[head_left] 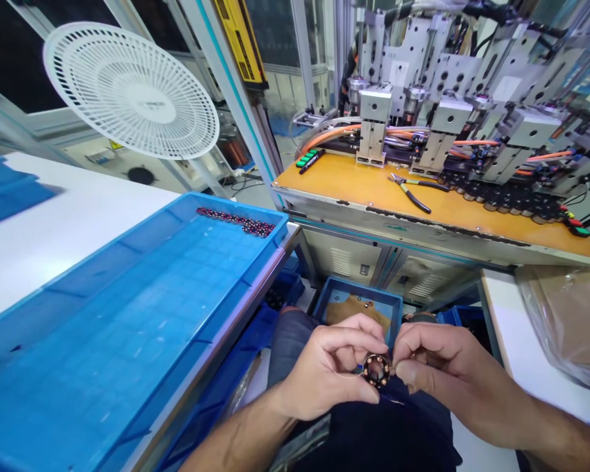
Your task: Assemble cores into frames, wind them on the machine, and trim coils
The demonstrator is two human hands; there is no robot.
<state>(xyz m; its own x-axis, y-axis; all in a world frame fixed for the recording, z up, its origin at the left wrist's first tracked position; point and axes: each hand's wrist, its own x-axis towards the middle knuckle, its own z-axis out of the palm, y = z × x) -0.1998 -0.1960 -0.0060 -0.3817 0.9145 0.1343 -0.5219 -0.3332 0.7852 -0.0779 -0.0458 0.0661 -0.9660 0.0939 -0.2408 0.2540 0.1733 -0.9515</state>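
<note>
A small round black ring with copper-coloured windings [376,371] is held above my lap, its open centre turned toward me. My left hand [332,364] grips it between thumb and fingers from the left side. At the ring's right edge, my right hand [440,367] has thumb and index finger pinched together; whatever lies between those fingertips is too small to make out. A thin wire or thread seems to run by the ring.
A big blue tray [128,314] with small dark parts [236,221] at its far corner lies left. A blue bin [358,295] stands below, beyond my hands. Pliers [410,191] lie on the orange bench [334,180] under the machine. A fan [132,92] stands behind the tray.
</note>
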